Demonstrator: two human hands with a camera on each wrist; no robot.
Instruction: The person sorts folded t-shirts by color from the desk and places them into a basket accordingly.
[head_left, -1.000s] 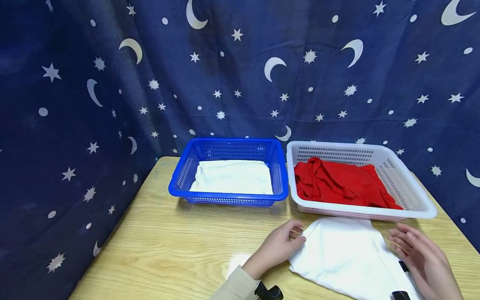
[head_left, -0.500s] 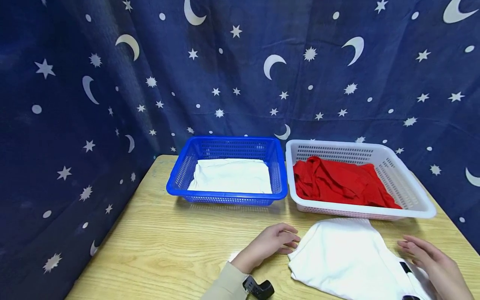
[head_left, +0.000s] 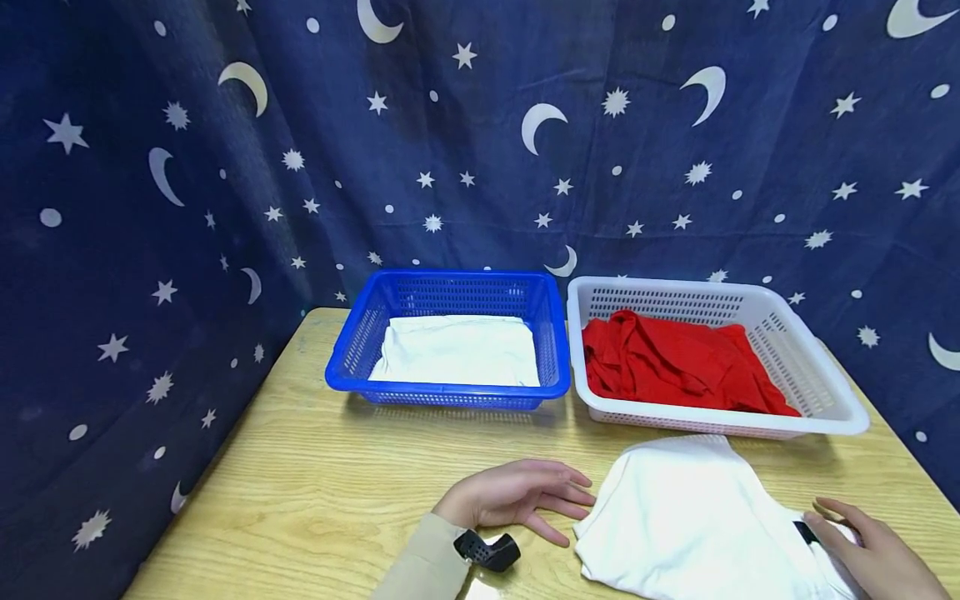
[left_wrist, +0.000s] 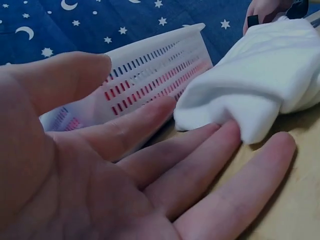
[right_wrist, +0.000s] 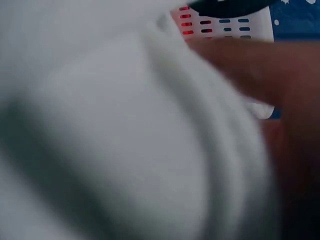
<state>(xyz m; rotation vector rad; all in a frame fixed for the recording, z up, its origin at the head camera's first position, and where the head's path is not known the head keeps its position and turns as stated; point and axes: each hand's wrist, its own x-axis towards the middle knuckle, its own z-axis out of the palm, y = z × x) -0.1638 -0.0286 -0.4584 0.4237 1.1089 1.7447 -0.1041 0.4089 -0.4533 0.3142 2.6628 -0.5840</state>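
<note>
A white garment (head_left: 682, 517) lies folded and rumpled on the table, a ribbed-looking edge toward the baskets and a small black patch (head_left: 806, 532) on its right part. My left hand (head_left: 521, 500) is beside its left edge, palm turned inward and fingers spread; in the left wrist view the fingertips reach up to a loose fold. At the right end, my right hand (head_left: 870, 554) has its thumb over the fabric, with some white cloth showing between thumb and forefinger. The other fingers are hidden, so I cannot tell whether it grips. Blurred cloth (right_wrist: 130, 130) fills most of the right wrist view.
Behind the garment, a white basket (head_left: 720, 421) holds red clothing (head_left: 675, 367). Left of it stands a blue basket (head_left: 450, 390) with a folded white cloth (head_left: 457, 350) inside. A blue moon-and-star curtain (head_left: 480, 125) hangs behind and to the left of the wooden table (head_left: 315, 483).
My left hand has drawn back leftward off the garment's edge and spread its fingers. My right hand has moved right and lowered to the garment's right end. The view has shifted slightly.
</note>
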